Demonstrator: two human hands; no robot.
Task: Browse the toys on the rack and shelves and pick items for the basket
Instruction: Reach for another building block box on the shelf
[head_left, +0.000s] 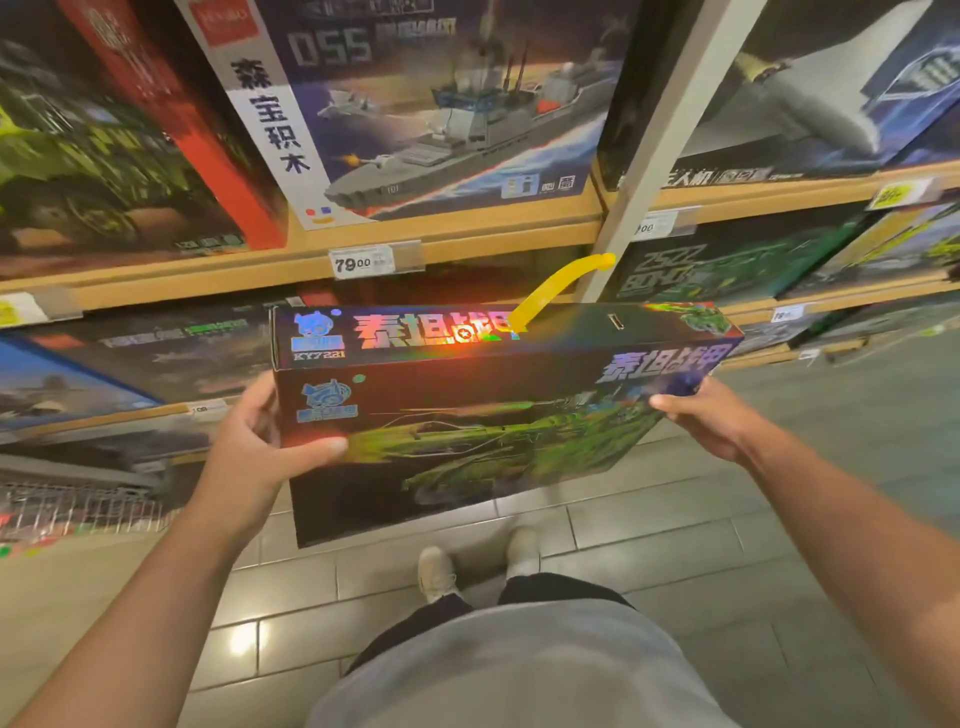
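1. Far left, upper shelf: a green vehicle box (88, 156) stands beside a red box (171, 119); both are blurred.
2. Left, lower shelves: further toy boxes lie flat, including a blue-edged one (62, 384). Detail is too blurred to read.
3. My left hand (260, 441) grips the left end of the dark toy box (467, 415). The thumb lies across the front face and the fingers curl behind the left edge.
4. The dark toy box is held in front of the shelves, above the tiled floor (649, 545), clear of every shelf. Its top edge is tilted toward me, showing shiny rainbow lettering. The front face carries green artwork.
5. A yellow handle (561, 280) sticks up from the top of the box, attached at one end only.
6. Behind the box, the upper shelf (467, 239) carries a warship box (441, 104) and a price tag (363, 262) reading 79.00.
7. A white upright post (665, 135) divides the shelving.
8. My right hand (711, 415) grips the right end of the box, thumb on the front face, fingers behind.
9. Right of the post: an aircraft box (831, 93).
10. Below: my shoes (478, 561).
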